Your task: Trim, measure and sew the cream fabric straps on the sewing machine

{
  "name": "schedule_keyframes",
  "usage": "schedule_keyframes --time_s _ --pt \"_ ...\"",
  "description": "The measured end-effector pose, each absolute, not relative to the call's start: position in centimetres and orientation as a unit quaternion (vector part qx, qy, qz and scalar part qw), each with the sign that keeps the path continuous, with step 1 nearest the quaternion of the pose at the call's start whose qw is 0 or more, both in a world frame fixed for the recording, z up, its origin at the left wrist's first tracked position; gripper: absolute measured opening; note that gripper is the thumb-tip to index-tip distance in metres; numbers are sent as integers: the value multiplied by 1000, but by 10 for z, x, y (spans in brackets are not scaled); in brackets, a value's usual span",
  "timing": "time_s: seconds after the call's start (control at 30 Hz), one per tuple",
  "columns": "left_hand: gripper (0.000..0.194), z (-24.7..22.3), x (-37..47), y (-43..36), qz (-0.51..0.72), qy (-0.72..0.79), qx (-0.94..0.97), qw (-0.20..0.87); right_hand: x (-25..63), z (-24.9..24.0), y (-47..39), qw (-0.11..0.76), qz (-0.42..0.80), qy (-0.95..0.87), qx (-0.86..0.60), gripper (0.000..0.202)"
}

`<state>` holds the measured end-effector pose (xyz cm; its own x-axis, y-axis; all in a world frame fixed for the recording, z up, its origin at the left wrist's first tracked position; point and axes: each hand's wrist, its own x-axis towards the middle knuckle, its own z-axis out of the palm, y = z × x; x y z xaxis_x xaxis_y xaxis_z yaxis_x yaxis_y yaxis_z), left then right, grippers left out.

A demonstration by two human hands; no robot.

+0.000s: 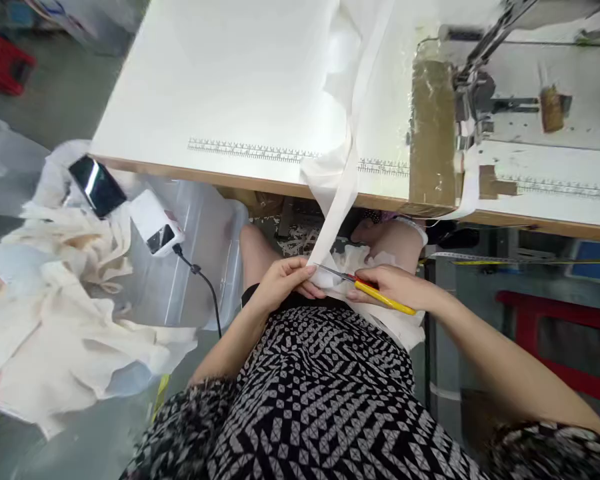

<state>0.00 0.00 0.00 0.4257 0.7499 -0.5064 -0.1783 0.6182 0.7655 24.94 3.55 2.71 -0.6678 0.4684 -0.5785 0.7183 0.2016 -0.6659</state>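
Observation:
A long pale fabric strip (341, 200) hangs over the table's front edge down to my lap. My left hand (291, 277) pinches its lower end between thumb and fingers. Yellow-handled scissors (380, 295) sit in my right hand (387, 283), my fingers around the handles. Their tips reach the strip right beside my left thumb; whether the blades are cutting the cloth is too small to tell. More pale cloth (400, 323) lies over my lap below the scissors.
A white table (240, 80) with a printed ruler along its front bears a sewing machine (473, 100) at right. To the left are a clear plastic bin (200, 247), a white device with a cable (156, 222), a phone (99, 185) and heaped cloth (65, 320). A red stool (560, 333) stands at right.

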Motion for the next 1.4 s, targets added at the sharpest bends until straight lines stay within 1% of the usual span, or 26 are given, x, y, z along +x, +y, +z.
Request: schedule_keyframes --time_s 0.17,0.23,0.43,0.57,0.67,0.87,0.93,0.97,1.0,1.07,1.13,1.17,1.2,1.23,1.3,1.4 --pt "51 0 1 0 298 453 308 782 245 31 30 114 -362 815 439 66" --pt "51 -1 1 0 301 448 306 784 245 31 28 120 -327 824 447 64" --pt "46 0 1 0 303 437 300 792 246 33 26 139 -312 824 452 64" --pt "47 0 1 0 304 441 292 792 246 29 27 148 -287 831 452 63" --pt "48 0 2 0 295 442 296 793 243 25 27 137 -263 844 447 60" --pt "47 -9 -4 -2 266 448 326 789 237 23 29 113 -299 834 449 62" --pt "47 -11 -11 0 249 476 388 749 240 23 26 94 -306 831 454 63" --pt "47 -11 -15 2 255 506 432 702 242 22 23 84 -308 829 458 62" --pt "48 -9 -18 6 272 543 479 634 245 21 19 74 -311 827 462 62" --pt "50 -4 -19 18 324 608 557 463 251 19 11 54 -324 819 470 62" --pt "50 4 -12 34 369 620 615 318 253 19 4 32 -344 807 479 62" --pt "48 6 -7 43 381 605 643 275 253 20 2 19 -352 802 483 63" --pt "43 6 -1 50 390 583 667 253 253 22 0 6 -359 797 487 63" --pt "37 4 4 56 394 560 683 254 253 24 -2 -9 -362 792 491 63" --pt "30 -7 7 62 395 547 673 303 256 29 -4 -38 -362 784 503 64" --pt "27 -35 -9 53 363 643 557 380 269 35 -8 -75 -359 760 537 65"
